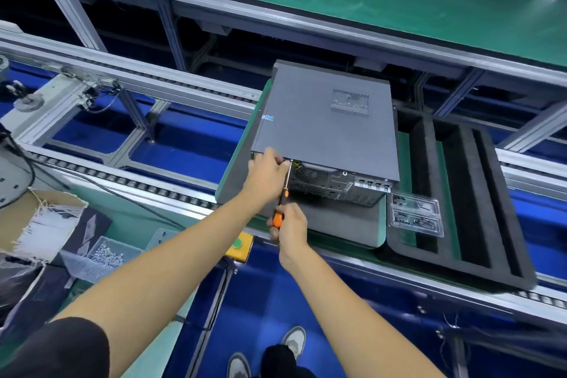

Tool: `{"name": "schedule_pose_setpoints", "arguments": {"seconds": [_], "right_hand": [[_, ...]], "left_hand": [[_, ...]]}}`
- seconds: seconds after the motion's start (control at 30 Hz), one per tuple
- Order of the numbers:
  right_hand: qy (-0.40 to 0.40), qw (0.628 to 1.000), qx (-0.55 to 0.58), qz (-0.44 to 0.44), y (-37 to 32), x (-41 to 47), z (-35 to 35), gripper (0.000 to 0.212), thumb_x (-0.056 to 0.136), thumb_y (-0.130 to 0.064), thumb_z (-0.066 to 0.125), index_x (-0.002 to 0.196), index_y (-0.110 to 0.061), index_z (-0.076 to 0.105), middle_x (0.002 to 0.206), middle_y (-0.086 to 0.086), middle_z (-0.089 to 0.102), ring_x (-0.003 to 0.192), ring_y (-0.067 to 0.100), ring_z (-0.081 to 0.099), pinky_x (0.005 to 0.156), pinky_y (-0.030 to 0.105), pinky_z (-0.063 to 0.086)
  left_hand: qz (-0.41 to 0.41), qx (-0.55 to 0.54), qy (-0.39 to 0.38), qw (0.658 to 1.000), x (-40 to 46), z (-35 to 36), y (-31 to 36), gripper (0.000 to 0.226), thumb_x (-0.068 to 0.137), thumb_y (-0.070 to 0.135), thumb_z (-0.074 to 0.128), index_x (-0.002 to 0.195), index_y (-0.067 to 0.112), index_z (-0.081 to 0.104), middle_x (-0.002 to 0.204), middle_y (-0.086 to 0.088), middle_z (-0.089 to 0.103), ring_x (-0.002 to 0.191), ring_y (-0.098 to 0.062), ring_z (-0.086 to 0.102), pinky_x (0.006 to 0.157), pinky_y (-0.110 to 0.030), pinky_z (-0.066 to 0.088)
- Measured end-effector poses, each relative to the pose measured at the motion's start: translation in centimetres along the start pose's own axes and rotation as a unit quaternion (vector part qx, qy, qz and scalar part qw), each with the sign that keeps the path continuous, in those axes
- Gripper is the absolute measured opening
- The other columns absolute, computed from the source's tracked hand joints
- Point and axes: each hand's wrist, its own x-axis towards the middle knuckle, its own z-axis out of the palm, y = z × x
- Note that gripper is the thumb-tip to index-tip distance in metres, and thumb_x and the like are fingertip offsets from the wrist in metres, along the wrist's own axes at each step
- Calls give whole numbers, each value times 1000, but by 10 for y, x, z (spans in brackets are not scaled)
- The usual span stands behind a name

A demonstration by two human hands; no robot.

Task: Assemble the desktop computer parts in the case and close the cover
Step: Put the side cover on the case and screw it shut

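A grey desktop computer case [325, 126] lies flat on a green-edged pallet [343, 224], its cover on and its rear panel [340, 181] with fan grille and ports facing me. My right hand [290, 224] grips the orange-and-black handle of a screwdriver [283, 193]. The shaft points up to the top left corner of the rear panel. My left hand [267, 172] holds the shaft's tip there with curled fingers, resting against the case edge. The screw itself is hidden by my fingers.
A black foam tray [491, 212] with long slots sits to the right, a clear plastic blister tray [415, 215] beside the case. A yellow box with a green button [239, 245], a bin of screws [107, 253] and a cardboard box [40, 224] lie at lower left. Conveyor rails run across.
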Motion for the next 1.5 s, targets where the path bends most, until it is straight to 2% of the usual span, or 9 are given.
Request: {"name": "schedule_pose_setpoints", "arguments": {"seconds": [0.07, 0.13, 0.27, 0.37, 0.6, 0.8, 1.13, 1.3, 1.5], "right_hand": [[34, 999, 2, -12, 2, 1, 7, 4, 97, -9, 48, 94, -12, 47, 74, 11, 49, 46, 12, 40, 43, 25, 28], [103, 993, -18, -56, 3, 5, 12, 16, 93, -11, 58, 97, -13, 43, 78, 6, 50, 59, 18, 43, 55, 32, 35], [208, 968, -90, -111, 6, 7, 14, 26, 84, -15, 64, 83, -21, 39, 73, 0, 58, 67, 25, 52, 64, 37, 38], [219, 962, -96, -134, 11, 10, 14, 15, 88, -16, 60, 80, -17, 47, 66, -4, 72, 65, 17, 65, 61, 33, 42], [86, 992, 76, 48, -10, 16, 23, 11, 93, -14, 57, 83, -12, 52, 56, 5, 65, 37, 14, 38, 39, 19, 25], [217, 965, -106, -102, -4, 22, 34, 15, 95, -23, 60, 92, -9, 53, 82, 10, 70, 69, 29, 62, 64, 40, 51], [-63, 969, 227, 75, -6, 24, 17, 21, 97, -14, 55, 77, -16, 47, 53, -5, 42, 33, 9, 25, 31, 22, 18], [106, 993, 38, -18, -7, 28, 19, 6, 88, -10, 60, 90, -7, 54, 67, 3, 52, 42, 13, 37, 39, 22, 24], [216, 945, -161, -184, -2, 31, 24, 22, 91, -15, 60, 79, -16, 42, 65, 0, 57, 54, 17, 49, 50, 29, 32]], "left_hand": [[178, 121, 135, 967, 19, -18, -1, 16, 103, 28, 51, 114, 19, 59, 115, -6, 54, 111, -25, 46, 88, -40, 47], [255, 138, 87, 953, 53, -38, 8, 31, 105, 28, 49, 135, 22, 58, 139, -8, 53, 135, -29, 39, 110, -46, 38], [248, 316, -98, 910, 88, -27, -2, 51, 110, 42, 22, 160, 34, 22, 170, -6, 12, 157, -28, 4, 126, -47, 6], [247, 339, -67, 905, 87, -12, -19, 51, 109, 46, 13, 160, 42, 11, 171, -1, 3, 157, -22, -2, 127, -44, 1], [257, 340, -47, 903, 92, -8, -24, 52, 108, 49, 11, 160, 43, 11, 171, 0, 3, 157, -22, -1, 127, -44, 1], [255, 334, -39, 907, 93, -6, -24, 52, 108, 50, 10, 159, 44, 10, 171, 1, 4, 157, -21, 0, 126, -43, 1], [266, 319, -27, 909, 93, -6, -27, 51, 108, 48, 12, 159, 43, 15, 171, 0, 7, 157, -21, 2, 126, -44, 3], [259, 320, -31, 911, 92, -7, -25, 51, 108, 48, 14, 159, 43, 16, 170, 1, 8, 157, -21, 2, 126, -44, 4], [259, 311, -34, 914, 93, -7, -27, 53, 106, 55, 16, 158, 44, 17, 170, 1, 9, 157, -21, 2, 126, -44, 3]]}}
